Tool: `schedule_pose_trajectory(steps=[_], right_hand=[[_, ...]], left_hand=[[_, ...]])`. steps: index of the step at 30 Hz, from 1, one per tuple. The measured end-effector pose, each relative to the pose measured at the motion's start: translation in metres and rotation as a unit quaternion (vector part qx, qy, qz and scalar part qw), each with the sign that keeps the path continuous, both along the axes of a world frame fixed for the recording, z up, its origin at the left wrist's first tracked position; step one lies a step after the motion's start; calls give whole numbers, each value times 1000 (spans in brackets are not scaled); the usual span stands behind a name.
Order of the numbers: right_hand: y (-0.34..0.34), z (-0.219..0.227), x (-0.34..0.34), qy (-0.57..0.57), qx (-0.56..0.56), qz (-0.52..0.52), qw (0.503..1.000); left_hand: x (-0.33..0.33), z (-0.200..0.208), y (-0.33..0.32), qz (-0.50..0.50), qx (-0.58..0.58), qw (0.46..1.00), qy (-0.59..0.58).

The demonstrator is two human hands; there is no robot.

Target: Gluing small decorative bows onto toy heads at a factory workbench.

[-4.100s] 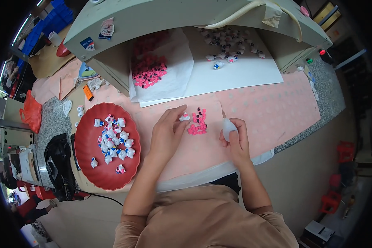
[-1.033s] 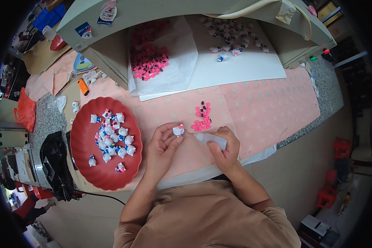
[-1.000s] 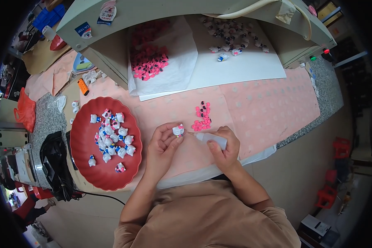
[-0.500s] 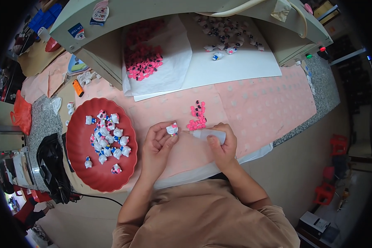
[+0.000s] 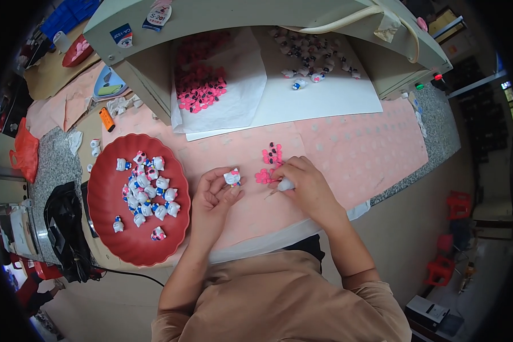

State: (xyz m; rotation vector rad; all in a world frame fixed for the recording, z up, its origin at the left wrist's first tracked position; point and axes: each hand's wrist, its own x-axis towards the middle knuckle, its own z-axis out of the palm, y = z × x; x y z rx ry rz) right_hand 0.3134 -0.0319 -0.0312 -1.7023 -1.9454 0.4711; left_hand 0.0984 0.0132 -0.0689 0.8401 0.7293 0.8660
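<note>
My left hand [image 5: 212, 196] is closed on a small white cat figurine [image 5: 232, 177] with pink and blue details, held between thumb and fingers above the pink-covered table. Over to the right, my right hand [image 5: 313, 185] keeps a translucent squeeze bottle [image 5: 285, 184] with a thin nozzle tucked in its grip, the nozzle slanting down to the left. Its thumb and forefinger reach the near end of a small group of pink and black pieces [image 5: 272, 153]; whether they pinch one is hidden. Left of my hands, a red scalloped bowl [image 5: 111, 246] contains several similar figurines [image 5: 148, 188].
A grey metal housing [image 5: 211, 17] arches over the far side. Beneath it, many pink pieces [image 5: 199, 94] lie on white paper [image 5: 242, 108], beside more figurines [image 5: 316, 54]. An orange tool [image 5: 106, 119] and a black bag [image 5: 68, 228] are at left.
My right hand has tipped the bottle from roughly level to nozzle-down and moved its fingertips to the loose pieces. The nozzle has come away from the figurine, which stays in my left hand.
</note>
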Motion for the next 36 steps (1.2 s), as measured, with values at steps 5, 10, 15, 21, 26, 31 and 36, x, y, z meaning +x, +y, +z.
schedule_pose_trajectory(steps=[5, 10, 15, 21, 26, 31, 36], right_hand=[[2, -3, 0, 11, 1, 12, 1000], [-9, 3, -10, 190, -90, -87, 974], [-11, -15, -21, 371, -104, -124, 915], [-11, 7, -25, 64, -51, -37, 996], [-11, 7, -19, 26, -71, 16, 997], [-12, 7, -16, 55, -49, 17, 997], [-13, 0, -18, 130, -50, 6, 990]], left_hand=[[-2, 1, -1, -4, 0, 1000, -10], [-3, -1, -2, -36, 21, 999, 10], [-1, -2, -4, -48, 28, 998, 17], [-4, 2, 0, -23, 0, 1000, -12], [-5, 4, 1, -12, 0, 1000, -9], [-6, 0, 1, -18, 4, 1000, -12], [-7, -1, -1, -16, -4, 1000, -20]])
